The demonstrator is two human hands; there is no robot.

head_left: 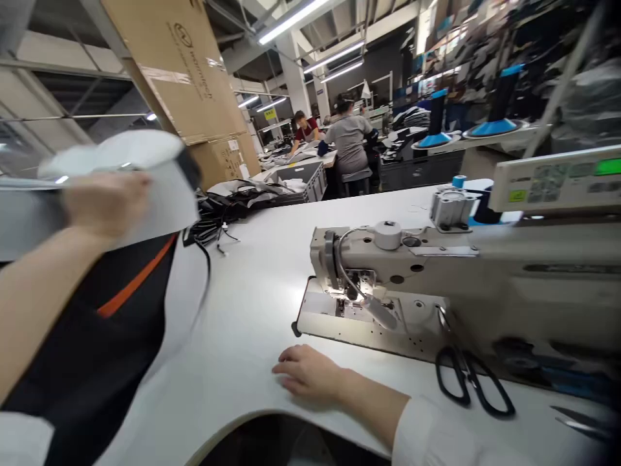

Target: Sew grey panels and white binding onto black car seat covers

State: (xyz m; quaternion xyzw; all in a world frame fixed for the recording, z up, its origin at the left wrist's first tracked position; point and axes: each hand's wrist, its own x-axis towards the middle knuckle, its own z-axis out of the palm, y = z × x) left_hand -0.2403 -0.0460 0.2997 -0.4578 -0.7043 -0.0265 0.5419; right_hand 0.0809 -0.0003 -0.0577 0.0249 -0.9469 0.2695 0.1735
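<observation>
Raised at the left, my left hand is closed on a pale fabric piece, blurred by motion. Below that arm lies black fabric with an orange strip and a light edge. My right hand rests palm down on the white table, fingers slightly apart, holding nothing. Just beyond it is the sewing machine, its lamp lit over the needle area. Black-handled scissors lie on the right, against the machine's base.
A stack of black and white pieces sits at the table's back left, near tall cardboard boxes. A control panel and thread cones stand at right. Two people are at a table behind. The table's front edge curves inward.
</observation>
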